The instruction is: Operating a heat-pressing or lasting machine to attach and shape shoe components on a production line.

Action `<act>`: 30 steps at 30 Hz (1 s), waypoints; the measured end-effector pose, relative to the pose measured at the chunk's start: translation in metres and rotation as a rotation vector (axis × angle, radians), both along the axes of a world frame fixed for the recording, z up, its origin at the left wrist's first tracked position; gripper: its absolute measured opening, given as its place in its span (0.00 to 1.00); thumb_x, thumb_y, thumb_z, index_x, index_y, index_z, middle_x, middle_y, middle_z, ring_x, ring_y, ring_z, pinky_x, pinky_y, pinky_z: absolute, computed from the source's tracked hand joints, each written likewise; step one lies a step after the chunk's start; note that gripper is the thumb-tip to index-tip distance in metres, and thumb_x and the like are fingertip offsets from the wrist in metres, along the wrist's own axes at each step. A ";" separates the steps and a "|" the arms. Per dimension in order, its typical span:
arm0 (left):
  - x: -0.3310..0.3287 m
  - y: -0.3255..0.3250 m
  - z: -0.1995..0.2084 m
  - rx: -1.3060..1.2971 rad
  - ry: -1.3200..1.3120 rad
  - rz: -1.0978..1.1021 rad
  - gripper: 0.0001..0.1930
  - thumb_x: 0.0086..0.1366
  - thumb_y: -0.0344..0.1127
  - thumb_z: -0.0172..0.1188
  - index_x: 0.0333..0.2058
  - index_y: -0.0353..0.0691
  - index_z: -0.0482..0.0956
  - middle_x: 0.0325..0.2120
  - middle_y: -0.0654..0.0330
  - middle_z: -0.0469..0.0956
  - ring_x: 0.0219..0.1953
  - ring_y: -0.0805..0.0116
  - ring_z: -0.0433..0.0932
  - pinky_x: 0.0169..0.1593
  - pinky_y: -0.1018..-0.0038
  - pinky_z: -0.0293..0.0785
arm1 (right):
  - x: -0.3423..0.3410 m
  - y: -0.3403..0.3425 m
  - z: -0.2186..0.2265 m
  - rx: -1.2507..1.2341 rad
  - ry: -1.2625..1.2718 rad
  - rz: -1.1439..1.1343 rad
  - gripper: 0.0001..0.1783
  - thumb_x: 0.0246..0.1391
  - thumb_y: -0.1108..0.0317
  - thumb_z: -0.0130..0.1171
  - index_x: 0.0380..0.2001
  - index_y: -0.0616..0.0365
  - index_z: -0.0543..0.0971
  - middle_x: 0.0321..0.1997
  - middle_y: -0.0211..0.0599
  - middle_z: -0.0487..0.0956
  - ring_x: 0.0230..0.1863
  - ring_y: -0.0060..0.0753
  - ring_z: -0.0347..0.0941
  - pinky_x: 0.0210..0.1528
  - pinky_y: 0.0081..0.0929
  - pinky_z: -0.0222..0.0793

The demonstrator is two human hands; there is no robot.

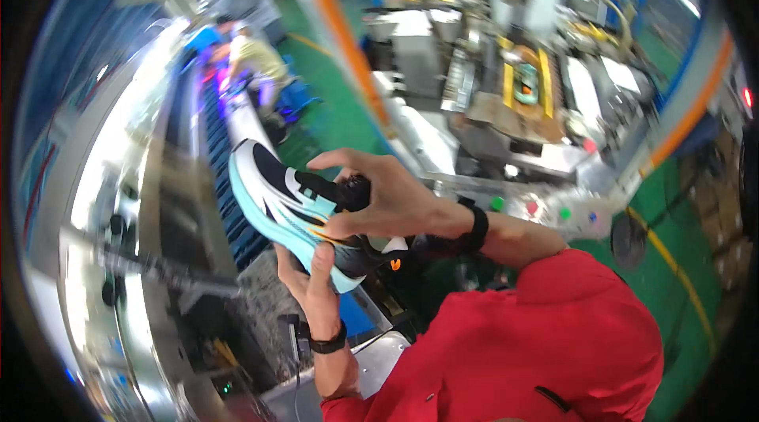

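A sneaker (265,204) in light blue, white and black is held up in front of me, its toe toward the far left. My left hand (308,287) grips it from below near the heel, with the thumb along the side of the sole. On the upper, my right hand (387,196) is closed around the black part by the shoe's opening, thumb and fingers on either side. Its palm hides part of that opening. Both wrists wear black bands.
A conveyor with blue rollers (221,181) runs away on the left, beside a bright metal-framed machine (130,287). Two people (257,62) work at its far end. On the right stands a machine with yellow bars (547,82) and coloured buttons (531,207).
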State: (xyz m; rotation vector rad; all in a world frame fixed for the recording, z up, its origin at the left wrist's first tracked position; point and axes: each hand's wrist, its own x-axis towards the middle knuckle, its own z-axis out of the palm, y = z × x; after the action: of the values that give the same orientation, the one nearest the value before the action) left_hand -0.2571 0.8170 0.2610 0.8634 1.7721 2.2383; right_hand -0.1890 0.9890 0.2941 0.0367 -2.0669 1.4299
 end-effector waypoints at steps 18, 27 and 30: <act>0.093 0.530 -0.148 -0.559 0.874 -0.413 0.39 0.60 0.58 0.59 0.54 0.24 0.68 0.46 0.31 0.74 0.50 0.39 0.75 0.50 0.55 0.72 | 0.335 0.277 -0.138 -0.463 0.131 -1.226 0.30 0.46 0.73 0.56 0.56 0.62 0.71 0.47 0.34 0.76 0.45 0.24 0.72 0.50 0.22 0.68; 0.117 0.686 -0.233 -0.895 0.550 -0.497 0.47 0.56 0.47 0.67 0.62 0.21 0.51 0.48 0.29 0.72 0.53 0.37 0.72 0.56 0.54 0.69 | 0.394 0.279 -0.134 -0.466 0.093 -1.640 0.34 0.44 0.69 0.63 0.57 0.65 0.69 0.50 0.40 0.74 0.49 0.31 0.71 0.54 0.29 0.67; 0.111 0.703 -0.260 -0.885 0.499 -0.400 0.43 0.55 0.40 0.65 0.61 0.23 0.53 0.47 0.30 0.73 0.51 0.37 0.73 0.56 0.54 0.69 | 0.393 0.305 -0.126 -0.272 -0.082 -1.693 0.32 0.43 0.68 0.64 0.55 0.65 0.72 0.50 0.38 0.75 0.49 0.29 0.71 0.56 0.27 0.65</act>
State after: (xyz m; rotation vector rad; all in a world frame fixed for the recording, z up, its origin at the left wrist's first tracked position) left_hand -0.1457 1.5201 0.0014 1.4137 2.2044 0.8617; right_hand 0.2044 1.2938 0.1684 -1.4759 -1.0941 0.5086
